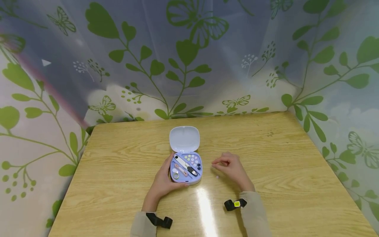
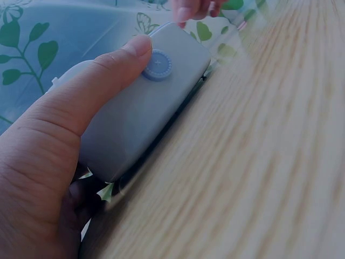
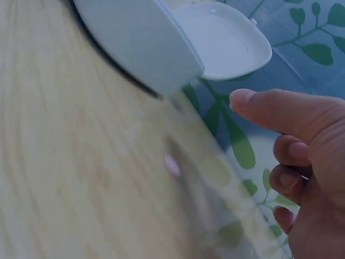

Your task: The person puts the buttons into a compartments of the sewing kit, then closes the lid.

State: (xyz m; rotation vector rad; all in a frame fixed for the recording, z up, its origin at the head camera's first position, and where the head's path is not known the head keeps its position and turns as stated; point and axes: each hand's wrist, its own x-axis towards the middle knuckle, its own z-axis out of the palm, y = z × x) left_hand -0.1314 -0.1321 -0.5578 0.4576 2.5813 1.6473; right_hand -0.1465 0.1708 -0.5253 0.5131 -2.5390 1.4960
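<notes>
A blue-lilac sewing box (image 1: 192,181) stands on the table with its white lid (image 1: 185,139) raised. My left hand (image 1: 162,181) grips it from the left, thumb along the front beside the round blue clasp (image 2: 158,66). Inside lie black-handled snips (image 1: 186,166), a pinkish tool (image 1: 181,170), a small round item (image 1: 176,174) and several buttons (image 1: 192,160). My right hand (image 1: 232,168) hovers right of the box, thumb and forefinger extended near each other, other fingers curled. Nothing shows between them. Below it, a small pale pink button (image 1: 217,176) lies on the table.
The wooden table (image 1: 118,177) extends around the box on all sides. Behind it and along both sides hangs a curtain (image 1: 142,79) printed with leaves and butterflies. Light reflects off the tabletop in front of the box.
</notes>
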